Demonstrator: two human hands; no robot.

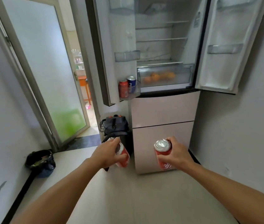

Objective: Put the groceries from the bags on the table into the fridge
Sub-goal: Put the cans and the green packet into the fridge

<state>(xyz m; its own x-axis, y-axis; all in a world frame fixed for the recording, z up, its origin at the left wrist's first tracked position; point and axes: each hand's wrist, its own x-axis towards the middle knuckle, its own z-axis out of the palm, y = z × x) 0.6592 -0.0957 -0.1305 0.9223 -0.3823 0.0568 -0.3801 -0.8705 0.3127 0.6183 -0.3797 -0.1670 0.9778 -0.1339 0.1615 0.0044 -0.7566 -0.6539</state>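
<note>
Head view: a tilted red can (123,158) is gripped by the left hand (110,153), an upright red can (163,153) by the right hand (175,155), probably destined for the fridge door bin (135,92).

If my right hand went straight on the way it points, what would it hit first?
The red can in your right hand would probably touch the fridge's pink lower drawer front first, though depth is unclear.

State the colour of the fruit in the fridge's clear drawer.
The fruit is orange; the head view shows it best.
</note>
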